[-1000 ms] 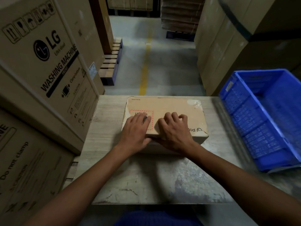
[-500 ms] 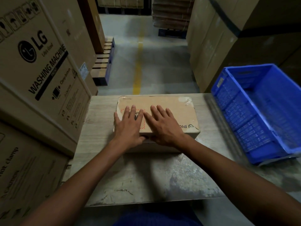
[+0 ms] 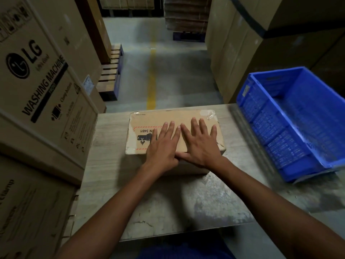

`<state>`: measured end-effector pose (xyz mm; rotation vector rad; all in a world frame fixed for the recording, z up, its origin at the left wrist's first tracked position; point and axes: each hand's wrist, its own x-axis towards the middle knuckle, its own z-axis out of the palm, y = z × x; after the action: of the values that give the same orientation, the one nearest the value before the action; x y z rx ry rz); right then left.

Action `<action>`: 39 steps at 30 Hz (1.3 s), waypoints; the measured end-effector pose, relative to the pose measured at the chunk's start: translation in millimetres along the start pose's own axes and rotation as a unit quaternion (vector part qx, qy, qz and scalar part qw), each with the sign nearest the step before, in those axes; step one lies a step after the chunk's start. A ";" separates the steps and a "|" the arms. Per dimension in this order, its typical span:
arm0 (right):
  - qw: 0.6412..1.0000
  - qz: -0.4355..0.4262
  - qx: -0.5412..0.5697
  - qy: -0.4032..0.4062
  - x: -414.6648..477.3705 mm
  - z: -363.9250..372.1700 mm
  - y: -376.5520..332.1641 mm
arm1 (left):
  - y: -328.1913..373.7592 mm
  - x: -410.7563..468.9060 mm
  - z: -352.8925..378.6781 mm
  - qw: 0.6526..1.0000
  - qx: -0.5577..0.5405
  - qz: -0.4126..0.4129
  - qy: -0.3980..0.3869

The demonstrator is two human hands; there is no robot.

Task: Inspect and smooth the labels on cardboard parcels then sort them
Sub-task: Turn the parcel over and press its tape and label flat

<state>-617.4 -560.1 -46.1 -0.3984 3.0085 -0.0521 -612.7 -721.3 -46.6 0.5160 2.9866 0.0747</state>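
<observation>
A brown cardboard parcel (image 3: 173, 117) lies flat on the grey table (image 3: 108, 165), near its far edge. On the parcel's left half is a label (image 3: 142, 134) with a red dashed border, the print "3481" and a black battery mark. My left hand (image 3: 162, 146) lies flat on the parcel top with straight fingers, covering the label's right part. Beside it, my right hand (image 3: 200, 144) presses flat on the parcel's right half, fingers spread. The two thumbs touch at the parcel's near edge.
A blue plastic crate (image 3: 280, 139) stands at the table's right side. Large washing-machine cartons (image 3: 43, 86) are stacked close on the left. More tall cartons (image 3: 239, 53) stand at the back right. A floor aisle with a yellow line (image 3: 151, 77) runs beyond the table, with a wooden pallet (image 3: 111, 71) beside it.
Both hands went from curled to flat and slid rightwards across the parcel top, uncovering the left part of the label.
</observation>
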 end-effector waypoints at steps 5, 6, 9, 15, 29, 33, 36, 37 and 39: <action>0.999 -0.002 -0.010 0.033 -6.4 4.0 -2.1 | 1.0 -4.5 4.8 0.999 -0.026 0.009 0.040; 0.997 -0.010 -0.009 0.072 -10.2 8.4 -2.5 | -0.2 -11.1 8.0 0.996 -0.034 0.016 0.077; 0.969 -0.054 0.028 0.241 -19.6 28.6 -2.1 | -3.8 -31.3 30.5 0.970 -0.050 0.052 0.231; 0.921 -0.047 0.050 0.383 -30.5 55.5 -12.1 | 2.4 -33.3 42.7 0.953 -0.113 0.029 0.279; 0.976 -0.128 -0.035 0.175 -37.6 41.6 -14.5 | -40.9 -61.4 24.8 0.979 -0.033 -0.109 0.170; 0.975 -0.136 0.052 0.170 -28.1 13.1 -12.4 | -42.9 -48.5 3.2 0.977 -0.041 -0.098 0.184; 0.981 -0.072 0.075 0.162 -13.1 -1.8 -2.9 | -40.4 -35.3 -9.3 0.980 -0.074 -0.109 0.151; 0.988 -0.040 0.049 0.138 -9.2 -2.2 2.4 | -40.8 -30.6 -10.3 0.982 -0.076 -0.117 0.130; 0.997 0.016 0.011 0.069 -5.2 2.5 13.5 | -41.4 -21.7 -10.4 0.985 -0.069 -0.135 0.083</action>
<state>-615.6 -545.8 -48.7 -0.3576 3.1454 -0.1151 -607.3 -767.8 -36.9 0.0904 3.1496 0.3115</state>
